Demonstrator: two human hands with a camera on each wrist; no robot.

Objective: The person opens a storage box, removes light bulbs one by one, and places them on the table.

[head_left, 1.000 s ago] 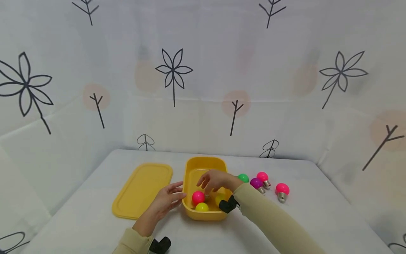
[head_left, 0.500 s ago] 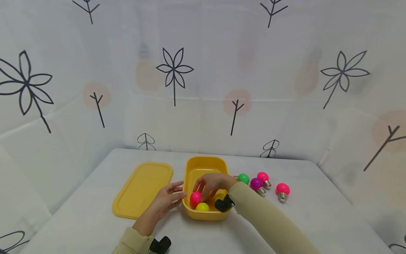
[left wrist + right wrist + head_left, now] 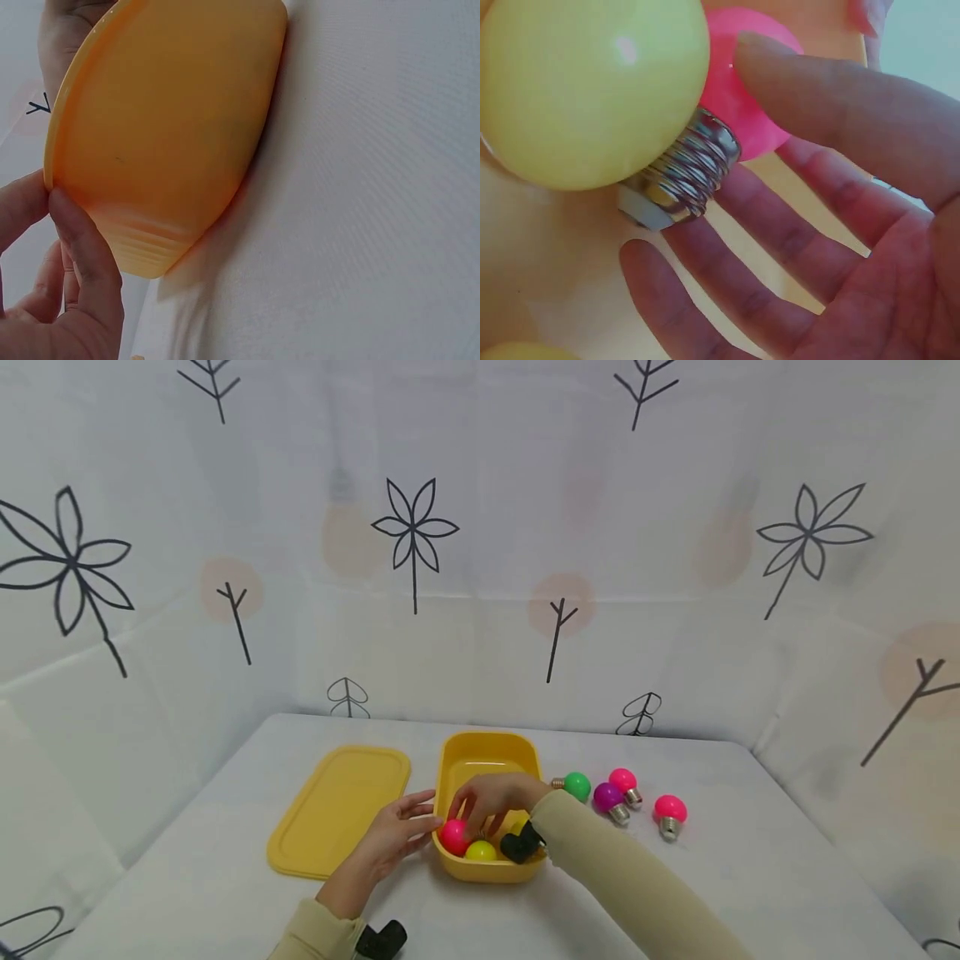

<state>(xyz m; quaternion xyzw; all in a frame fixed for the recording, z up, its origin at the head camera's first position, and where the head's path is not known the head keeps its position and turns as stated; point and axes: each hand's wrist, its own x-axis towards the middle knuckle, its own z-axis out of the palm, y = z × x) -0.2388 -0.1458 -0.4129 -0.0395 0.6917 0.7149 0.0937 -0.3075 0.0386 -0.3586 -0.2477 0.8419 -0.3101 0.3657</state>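
In the head view my right hand reaches down into a yellow plastic container. Its thumb and fingers close around a pink light bulb, whose metal screw base shows between the fingers in the right wrist view. A yellow bulb lies right beside it, close to that camera; part of another yellow bulb shows at the lower left. My left hand pinches the container's left rim between thumb and finger, and the left wrist view shows the container's outer wall.
A yellow lid lies flat on the white table left of the container. On the right side lie a green bulb, a purple bulb, and two pink bulbs, one farther back and one at the right.
My right hand has lowered into the container and taken hold of the pink bulb, which has shifted left toward the container's wall. The left hand stays on the rim.
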